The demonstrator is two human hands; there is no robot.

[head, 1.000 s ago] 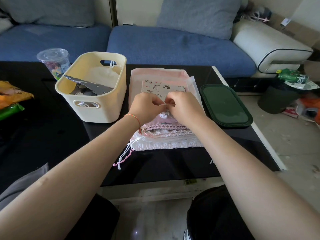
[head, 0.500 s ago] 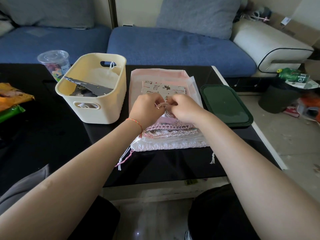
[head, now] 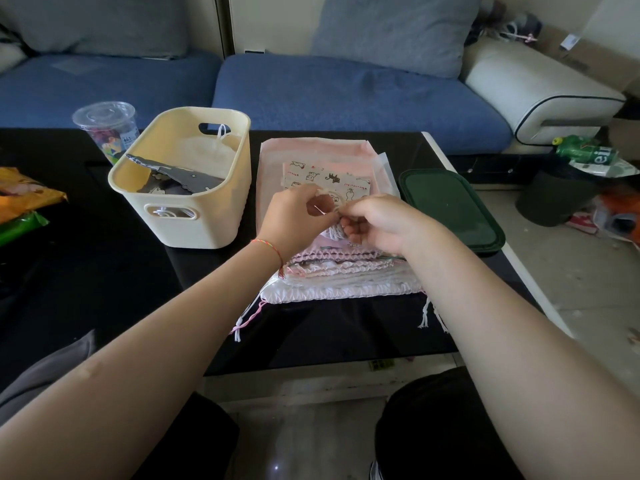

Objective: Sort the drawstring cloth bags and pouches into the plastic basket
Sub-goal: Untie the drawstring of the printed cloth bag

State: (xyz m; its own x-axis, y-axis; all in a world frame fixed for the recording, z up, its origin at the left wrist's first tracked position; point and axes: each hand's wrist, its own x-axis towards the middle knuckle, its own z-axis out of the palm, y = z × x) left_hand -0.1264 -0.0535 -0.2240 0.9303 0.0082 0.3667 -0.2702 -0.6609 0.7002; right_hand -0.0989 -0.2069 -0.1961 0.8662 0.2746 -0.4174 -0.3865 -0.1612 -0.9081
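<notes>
At the far left edge of the black table (head: pixel 104 306), snack packets (head: pixel 24 202) are seen, with a lidded plastic cup (head: pixel 107 128) beyond them. Just right of the cup stands the cream basket (head: pixel 194 216), which already holds a dark pouch (head: pixel 173 169) and a pale bag (head: pixel 207 152) whose cord is hooked through the far handle slot.

Right of the basket, a stack of cloth bags (head: pixel 332 271) lies flat, its gathered, corded ends turned toward the near edge and its long axis running near to far. Above the stack both hands are met: the left hand (head: pixel 294 216) is pinched on a thin white cord (head: pixel 329 202), and the right hand (head: pixel 377 223) is curled around the bunched neck of a small pouch (head: pixel 334 233) and the same cord. Whether the cord is being tied or only drawn tight cannot be told, since the fingers hide it.

The basket lies to the left of the grip and slightly farther away, so the left hand is judged nearer to it; a short carry leftward over the rim would be needed.

A green lid (head: pixel 450 206) rests right of the stack.
</notes>
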